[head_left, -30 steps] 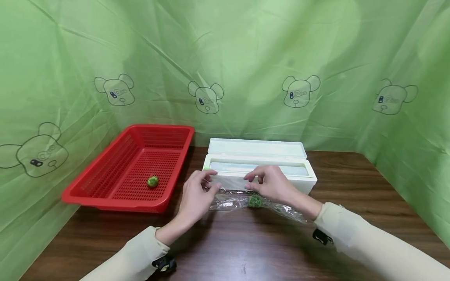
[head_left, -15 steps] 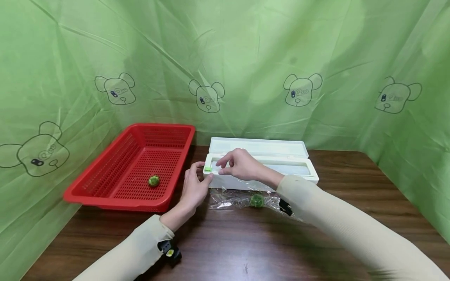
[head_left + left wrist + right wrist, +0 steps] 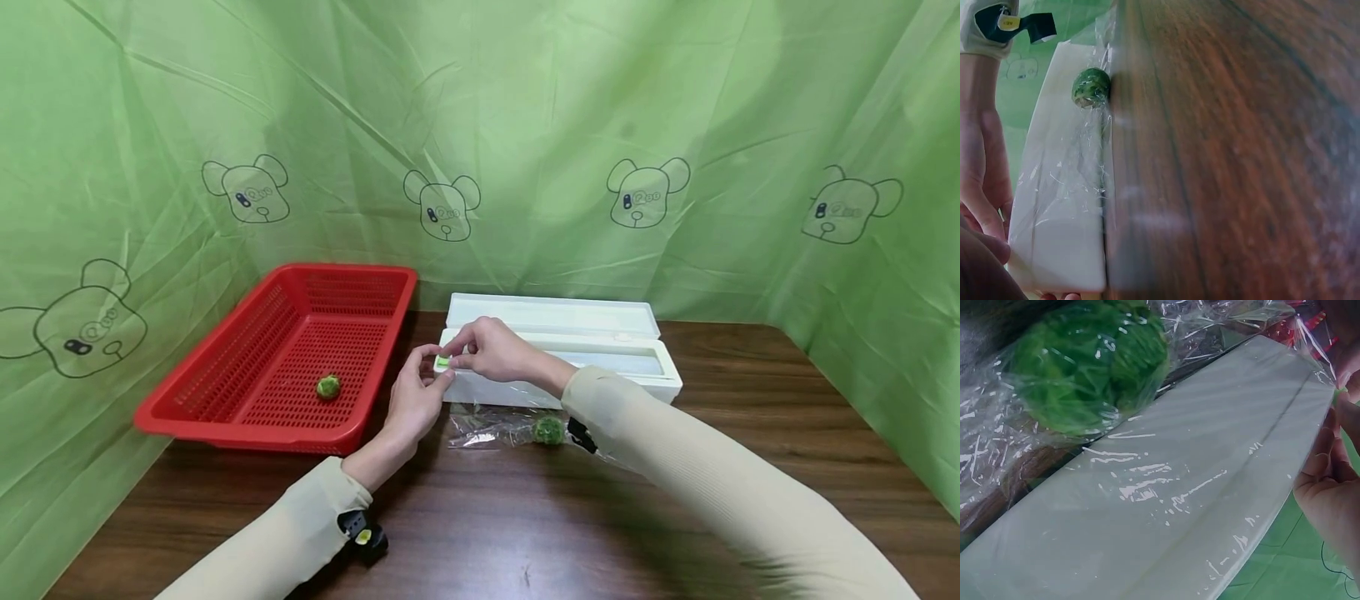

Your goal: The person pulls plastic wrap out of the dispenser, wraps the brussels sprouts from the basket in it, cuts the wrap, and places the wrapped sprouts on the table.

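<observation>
- By the curled fingers and thumb of the left hand (image 3: 416,396), the near left corner of a long, white, rectangular box (image 3: 654,386) is gripped, presumably so that it cannot slip.
- At that same corner, a small, bright green tab (image 3: 443,362) is pinched between thumb and finger of the right hand (image 3: 498,350); such a narrow piece probably allows only a fingertip hold.
- Clear, crinkled plastic film (image 3: 476,432) is draped down the box's front onto the dark brown wooden desk (image 3: 465,517), apparently anchored by the box.
- Within the film, just before the box, a round, leafy green vegetable (image 3: 549,431) is enclosed.
- The hinged white lid (image 3: 551,316) is tipped back, leaving the box's top accessible.
- To the left, one similar green vegetable (image 3: 327,387) is contained in a red, slotted plastic basket (image 3: 247,434), likely kept apart from the film.
</observation>
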Tool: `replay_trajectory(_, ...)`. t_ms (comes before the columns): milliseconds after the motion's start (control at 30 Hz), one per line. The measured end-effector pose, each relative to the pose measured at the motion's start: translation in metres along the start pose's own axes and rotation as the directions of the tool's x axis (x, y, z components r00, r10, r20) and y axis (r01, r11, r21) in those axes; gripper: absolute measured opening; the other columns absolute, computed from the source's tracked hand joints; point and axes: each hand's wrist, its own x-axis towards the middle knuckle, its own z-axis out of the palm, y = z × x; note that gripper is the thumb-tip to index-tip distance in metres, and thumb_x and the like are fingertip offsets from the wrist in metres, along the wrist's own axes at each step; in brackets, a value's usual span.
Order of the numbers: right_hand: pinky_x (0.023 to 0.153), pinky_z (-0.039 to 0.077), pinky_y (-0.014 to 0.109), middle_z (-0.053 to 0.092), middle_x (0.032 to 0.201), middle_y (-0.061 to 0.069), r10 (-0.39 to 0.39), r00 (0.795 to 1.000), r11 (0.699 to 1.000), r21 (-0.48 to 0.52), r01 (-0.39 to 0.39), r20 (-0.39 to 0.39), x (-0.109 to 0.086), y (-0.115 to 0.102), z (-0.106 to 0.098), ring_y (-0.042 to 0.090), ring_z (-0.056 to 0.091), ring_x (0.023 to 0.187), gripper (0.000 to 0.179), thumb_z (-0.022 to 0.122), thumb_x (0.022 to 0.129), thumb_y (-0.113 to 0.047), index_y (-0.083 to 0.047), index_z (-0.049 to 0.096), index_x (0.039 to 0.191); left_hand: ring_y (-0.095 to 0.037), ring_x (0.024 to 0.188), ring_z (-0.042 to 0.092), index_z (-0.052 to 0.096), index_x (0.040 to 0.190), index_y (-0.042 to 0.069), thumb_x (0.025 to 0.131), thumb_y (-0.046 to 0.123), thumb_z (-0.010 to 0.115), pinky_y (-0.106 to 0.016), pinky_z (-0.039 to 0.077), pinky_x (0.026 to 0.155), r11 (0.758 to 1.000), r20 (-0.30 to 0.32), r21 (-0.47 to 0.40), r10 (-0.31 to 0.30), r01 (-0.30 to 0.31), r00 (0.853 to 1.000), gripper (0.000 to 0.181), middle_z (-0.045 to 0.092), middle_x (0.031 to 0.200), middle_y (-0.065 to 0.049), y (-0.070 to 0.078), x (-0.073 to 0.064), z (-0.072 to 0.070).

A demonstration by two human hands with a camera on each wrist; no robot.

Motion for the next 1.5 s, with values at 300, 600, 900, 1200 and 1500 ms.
replay_trajectory(300,0.068,0.046,0.024,0.075,0.098,0.005,-0.053,0.997,0.998,0.036,0.051,0.047,0.004,0.002,-0.003,0.009,0.055,0.072,0.020,0.076,0.095,-0.001,0.000,0.080,0.115,-0.029,0.111,0.067,0.061,0.135,0.011,0.099,0.010,0.068,-0.038,0.051,0.086,1.000,0.006,-0.026,-0.004,0.004,1.000,0.036,0.067,0.123,-0.015,0.001,0.000,-0.001)
replay_trajectory(600,0.063,0.043,0.022,0.074,0.096,0.007,-0.081,0.988,0.992,0.105,0.067,0.134,0.010,0.003,-0.008,0.007,0.052,0.068,0.022,0.074,0.095,0.000,0.003,0.078,0.116,-0.028,0.112,0.066,0.062,0.136,0.013,0.098,0.010,0.069,-0.041,0.050,0.090,0.999,0.013,-0.038,-0.019,0.019,1.000,0.039,0.068,0.126,-0.014,0.000,0.001,-0.001)
replay_trajectory(900,0.067,0.045,0.022,0.075,0.097,0.007,-0.073,0.984,0.992,0.114,0.055,0.162,0.012,0.007,-0.011,0.008,0.054,0.074,0.022,0.076,0.094,0.001,0.002,0.079,0.115,-0.028,0.113,0.062,0.063,0.135,0.015,0.096,0.009,0.070,-0.040,0.047,0.090,0.998,0.016,-0.059,-0.037,0.038,0.999,0.039,0.069,0.125,-0.013,0.001,0.003,-0.001)
replay_trajectory(1200,0.068,0.047,0.023,0.075,0.095,0.006,-0.058,0.985,0.995,0.092,0.043,0.161,0.007,0.010,-0.017,0.009,0.055,0.073,0.021,0.076,0.093,0.002,0.001,0.080,0.114,-0.029,0.114,0.059,0.063,0.134,0.015,0.095,0.010,0.069,-0.040,0.044,0.090,0.993,0.031,-0.091,-0.071,0.073,0.997,0.039,0.066,0.126,-0.016,0.003,0.007,-0.001)
replay_trajectory(1500,0.064,0.043,0.024,0.073,0.089,0.005,-0.056,0.988,0.996,0.081,0.045,0.144,-0.001,0.013,-0.018,0.009,0.052,0.069,0.021,0.076,0.093,0.002,-0.001,0.081,0.113,-0.027,0.108,0.058,0.063,0.135,0.013,0.094,0.009,0.067,-0.037,0.044,0.086,0.988,0.032,-0.121,-0.093,0.096,0.995,0.041,0.065,0.125,-0.015,0.003,0.006,-0.001)
